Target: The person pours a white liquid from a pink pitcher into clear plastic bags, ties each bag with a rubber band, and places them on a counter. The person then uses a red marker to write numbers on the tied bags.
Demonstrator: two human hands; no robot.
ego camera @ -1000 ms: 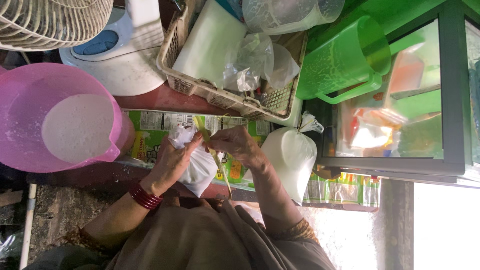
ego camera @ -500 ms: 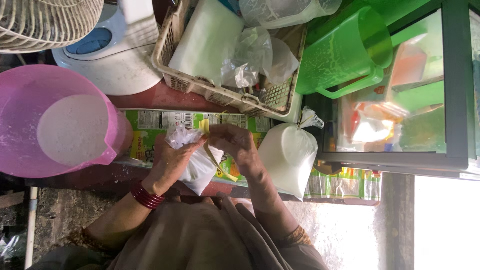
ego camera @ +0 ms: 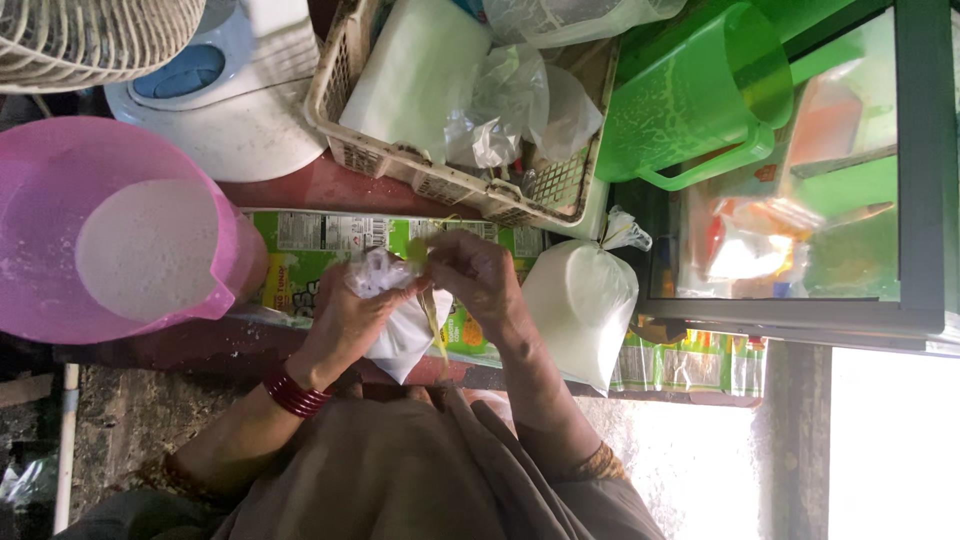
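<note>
**Me:** Small plastic bag (ego camera: 402, 335), soft and bulging with white liquid, sits between my two hands just above my lap, over the edge of a table covered with green printed sheeting (ego camera: 310, 255). My left hand (ego camera: 350, 310) is wrapped around the bag's gathered neck, fingers closed tight on the crinkled plastic. My right hand (ego camera: 478, 275) pinches the top of the same neck, fingers narrow and curled, with a thin yellow-green band (ego camera: 432, 325) trailing down from them across the bag.

**Listener:** What lies around your hands?

**Me:** Just right of my right hand lies a tied bag (ego camera: 580, 305), plump and pillow-shaped, full of the same white liquid, its knotted top pointing away from me. To my left stands a round pink plastic jug (ego camera: 60, 200), translucent, with white liquid inside showing a flat, slightly grainy surface; its spout points toward my hands. Beyond the table edge is a cream woven plastic basket (ego camera: 440, 180) holding a smooth white block and crumpled clear bags. A glossy green plastic pitcher (ego camera: 690, 100) with a looped handle lies on its side next to the basket. A dark red bangle (ego camera: 295, 392) circles my left wrist.
</note>
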